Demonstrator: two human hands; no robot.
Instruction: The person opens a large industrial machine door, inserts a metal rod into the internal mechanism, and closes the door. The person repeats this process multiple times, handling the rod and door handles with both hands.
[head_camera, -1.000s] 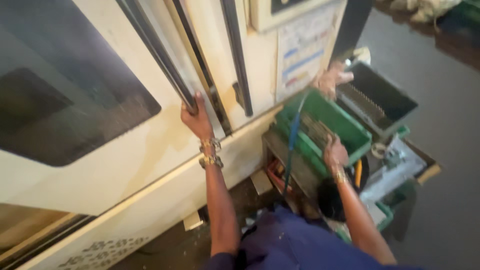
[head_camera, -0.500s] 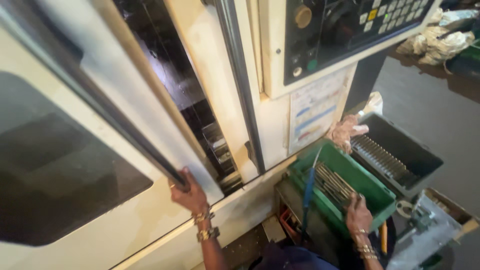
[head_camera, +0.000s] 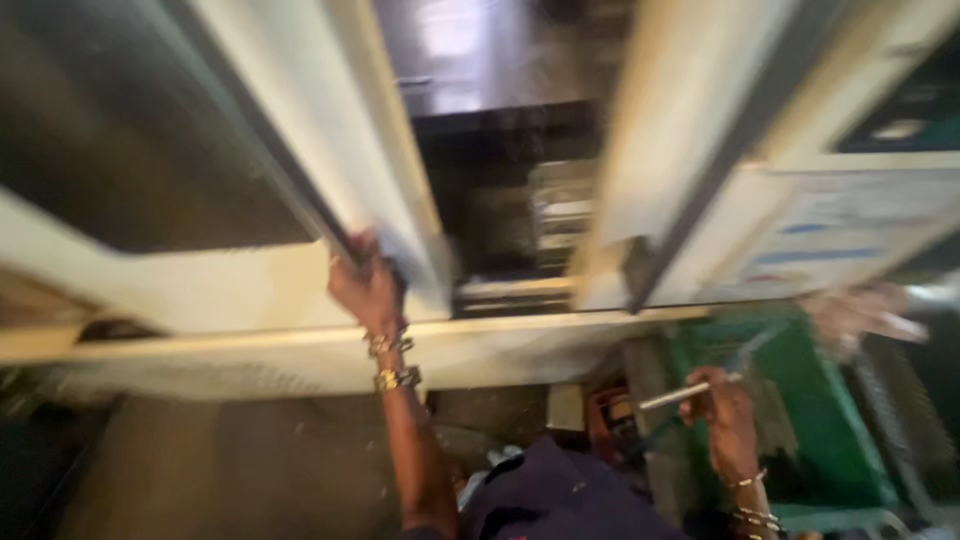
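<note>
My left hand (head_camera: 367, 290) is closed around the dark handle bar (head_camera: 300, 200) of a cream sliding machine door (head_camera: 230, 290), which stands pulled aside to the left. The gap shows the dark machine interior (head_camera: 500, 190). My right hand (head_camera: 722, 400) is lower right, gripping a thin light-coloured rod (head_camera: 690, 390) over a green crate (head_camera: 800, 420). Bracelets sit on both wrists. The frame is motion-blurred.
A second cream door panel (head_camera: 680, 130) with a dark bar stands right of the opening. A paper sheet (head_camera: 830, 230) is stuck on the machine's right side. A pale cloth (head_camera: 860, 315) lies beyond the crate. The floor (head_camera: 250, 470) is dark below.
The left door has slid further left under my left hand, widening the opening. My right hand has lifted from the green crate and now holds a thin rod. The view has swung.
</note>
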